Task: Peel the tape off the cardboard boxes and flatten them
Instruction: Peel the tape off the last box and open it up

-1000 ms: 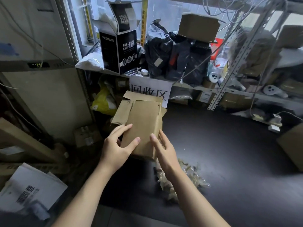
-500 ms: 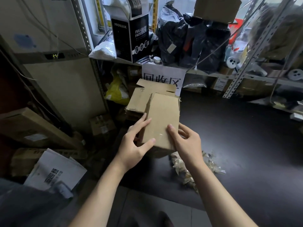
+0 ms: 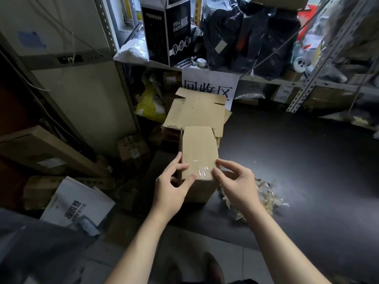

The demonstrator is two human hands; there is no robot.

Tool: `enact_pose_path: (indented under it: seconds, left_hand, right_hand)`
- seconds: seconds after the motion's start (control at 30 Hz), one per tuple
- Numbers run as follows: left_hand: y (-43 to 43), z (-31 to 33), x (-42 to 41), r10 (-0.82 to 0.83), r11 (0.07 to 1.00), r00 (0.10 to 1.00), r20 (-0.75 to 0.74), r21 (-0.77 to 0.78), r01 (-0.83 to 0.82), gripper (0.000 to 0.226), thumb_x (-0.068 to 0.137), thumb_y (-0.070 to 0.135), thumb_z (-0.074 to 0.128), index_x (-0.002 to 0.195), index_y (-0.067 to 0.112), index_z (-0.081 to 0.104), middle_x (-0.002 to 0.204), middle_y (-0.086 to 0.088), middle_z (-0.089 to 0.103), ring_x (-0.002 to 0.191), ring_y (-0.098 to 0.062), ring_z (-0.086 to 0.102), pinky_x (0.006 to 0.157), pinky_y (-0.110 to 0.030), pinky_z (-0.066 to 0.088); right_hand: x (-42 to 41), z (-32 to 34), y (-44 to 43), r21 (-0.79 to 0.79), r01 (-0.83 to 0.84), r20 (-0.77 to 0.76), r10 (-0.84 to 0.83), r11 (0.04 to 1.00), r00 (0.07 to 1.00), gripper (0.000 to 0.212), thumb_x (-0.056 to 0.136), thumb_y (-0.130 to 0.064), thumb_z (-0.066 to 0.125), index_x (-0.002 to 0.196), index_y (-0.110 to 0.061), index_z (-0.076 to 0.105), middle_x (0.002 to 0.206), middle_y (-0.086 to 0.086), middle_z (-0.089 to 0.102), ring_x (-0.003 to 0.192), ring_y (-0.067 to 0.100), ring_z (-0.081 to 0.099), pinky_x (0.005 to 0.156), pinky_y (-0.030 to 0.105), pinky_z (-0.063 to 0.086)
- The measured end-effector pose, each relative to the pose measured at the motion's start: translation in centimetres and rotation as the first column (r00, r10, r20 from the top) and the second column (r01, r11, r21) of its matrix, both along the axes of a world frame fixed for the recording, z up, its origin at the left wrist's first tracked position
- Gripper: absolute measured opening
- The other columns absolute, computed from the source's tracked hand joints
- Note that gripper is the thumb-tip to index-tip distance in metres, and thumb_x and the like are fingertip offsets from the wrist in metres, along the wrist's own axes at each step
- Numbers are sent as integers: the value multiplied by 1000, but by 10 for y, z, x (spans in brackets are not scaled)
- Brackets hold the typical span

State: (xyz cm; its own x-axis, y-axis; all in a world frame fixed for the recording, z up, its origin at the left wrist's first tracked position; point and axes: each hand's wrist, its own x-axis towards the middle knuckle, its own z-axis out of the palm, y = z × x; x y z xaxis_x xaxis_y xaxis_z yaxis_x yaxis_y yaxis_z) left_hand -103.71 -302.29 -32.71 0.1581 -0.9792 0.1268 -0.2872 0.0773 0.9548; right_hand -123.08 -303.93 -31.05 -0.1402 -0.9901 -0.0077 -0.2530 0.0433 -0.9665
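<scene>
Fingers [image 3: 175, 163] of the left hand [image 3: 171, 186] curl round the left edge of the small cardboard box [image 3: 198, 149], with the thumb flat on its top panel. The right hand [image 3: 235, 184] pinches narrowly at the panel's near right edge, its thumb tip on a glossy patch of clear tape [image 3: 202, 171]. Whether the tape has lifted cannot be told. The box stands upright between the two sets of fingers, its top flap closed and its far corners notched.

Right of the right-hand fingers the dark mat [image 3: 297, 160] spreads wide. Left of the left-hand fingers cartons crowd close.

Counted: two hands and one held box. One stack of flattened cardboard [image 3: 196, 111] lies just beyond the fingertips. One heap of peeled tape [image 3: 264, 198] lies near the right wrist.

Half a second ago the right fingers were wrapped behind the box's right edge; now they have drawn forward to the taped corner. The box sits lower and squarer in view.
</scene>
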Motion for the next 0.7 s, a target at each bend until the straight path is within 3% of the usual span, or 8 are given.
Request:
enact_pose_path:
  seconds: [0.13,0.27,0.37,0.53,0.6,0.7]
  left_hand:
    - [-6,1,-1,47,999,998,-48,6,-46,19,92,13,73,97,32,72,145,15,57,102,-2,67,82,-26,54]
    - [-11,4,1,58,998,997,-52,12,-57,15,91,12,73,95,26,76,140,10,61,111,-2,67,87,-28,57]
    - [-13,3,3,51,999,999,-2,0,-51,7,90,15,75,90,21,78,139,10,61,114,-9,66,85,-30,57]
    - [-14,4,1,69,997,996,63,-24,-68,14,91,14,73,90,28,75,135,14,59,121,1,57,80,-12,48]
    - [-14,2,0,42,999,993,106,-35,-39,14,92,17,72,99,29,74,140,14,54,128,-1,51,93,-15,48]
    - [-16,2,-3,-38,990,962,270,-117,73,23,88,30,76,111,27,75,151,14,45,144,-3,34,113,-31,34]
  right_hand:
    - [-3,-2,1,0,-53,42,53,999,998,33,88,-16,82,120,-20,75,117,-11,75,103,-1,72,84,18,58]
    - [-4,-7,2,-24,-76,93,78,997,993,26,86,-12,83,109,-22,77,123,-5,74,108,3,71,87,23,60]
    - [-8,-12,2,-92,-77,34,81,993,996,9,85,-11,83,90,-18,80,111,-1,78,121,3,66,93,31,60]
    - [-13,-7,1,-104,-137,9,138,985,990,10,86,-3,80,81,-12,80,100,-8,79,124,2,63,89,27,60]
    - [-16,-5,1,-67,-144,26,146,987,989,12,86,-3,79,81,-15,80,109,-9,77,120,4,66,88,31,61]
    - [-19,-2,0,-26,-98,8,98,995,995,11,84,-12,84,89,-21,80,106,-9,78,92,10,75,72,39,63]
